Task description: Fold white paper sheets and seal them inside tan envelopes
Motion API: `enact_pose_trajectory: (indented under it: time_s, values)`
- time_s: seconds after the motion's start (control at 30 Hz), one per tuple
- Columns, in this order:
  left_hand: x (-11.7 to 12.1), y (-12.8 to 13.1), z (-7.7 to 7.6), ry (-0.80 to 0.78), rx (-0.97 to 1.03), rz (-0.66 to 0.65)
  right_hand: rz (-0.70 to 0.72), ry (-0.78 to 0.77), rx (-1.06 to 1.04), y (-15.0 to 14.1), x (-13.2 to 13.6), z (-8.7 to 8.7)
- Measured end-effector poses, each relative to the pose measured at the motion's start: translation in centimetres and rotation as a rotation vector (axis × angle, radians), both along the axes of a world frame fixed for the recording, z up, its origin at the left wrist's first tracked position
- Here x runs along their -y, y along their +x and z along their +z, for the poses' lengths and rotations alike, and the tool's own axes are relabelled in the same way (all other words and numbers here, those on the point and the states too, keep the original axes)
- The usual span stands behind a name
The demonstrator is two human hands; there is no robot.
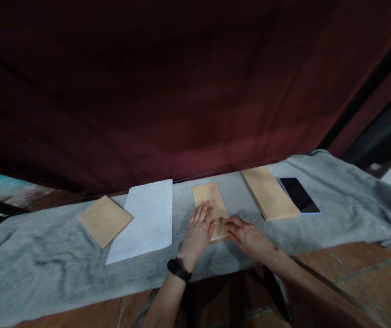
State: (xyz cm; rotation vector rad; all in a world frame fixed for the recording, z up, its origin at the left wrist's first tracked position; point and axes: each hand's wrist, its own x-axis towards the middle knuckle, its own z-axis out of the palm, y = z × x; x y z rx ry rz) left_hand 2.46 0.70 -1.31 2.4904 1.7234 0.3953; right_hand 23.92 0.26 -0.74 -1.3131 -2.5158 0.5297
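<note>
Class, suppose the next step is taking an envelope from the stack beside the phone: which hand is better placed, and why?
Probably the right hand: it is nearer the stack, while the left hand lies farther off, flat on the middle envelope.

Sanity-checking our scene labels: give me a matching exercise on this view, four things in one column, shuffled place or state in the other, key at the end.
Things
1. phone
2. white sheets
3. middle brown paper
4. wristband

Place or state
A. worn on the person's left wrist
B. just right of the brown stack
C. partly under a corner of the left brown paper
D. under the left hand

Pairs: 1-B, 2-C, 3-D, 4-A
</note>
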Motion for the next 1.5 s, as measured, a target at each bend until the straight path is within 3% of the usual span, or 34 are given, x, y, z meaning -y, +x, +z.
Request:
enact_pose_trajectory:
  time_s: [0.3, 0.67, 1.03, 1.5]
  values:
    - [-5.5, 1.6, -2.0, 0.024, 0.006, 0.096, -0.007, 0.008, 0.093, -0.8, -0.7, 0.5]
    - [-8.8, 2.6, -3.0, 0.023, 0.014, 0.136, -0.056, -0.060, -0.007, -1.1, -0.8, 0.5]
    - [-7.7, 2.4, -3.2, 0.031, -0.021, 0.046, -0.028, -0.044, -0.004, -0.9, -0.7, 0.4]
    - [-4.0, 1.9, -2.9, 0.010, -0.061, -0.106, -0.018, -0.046, 0.009, -0.6, -0.9, -0.2]
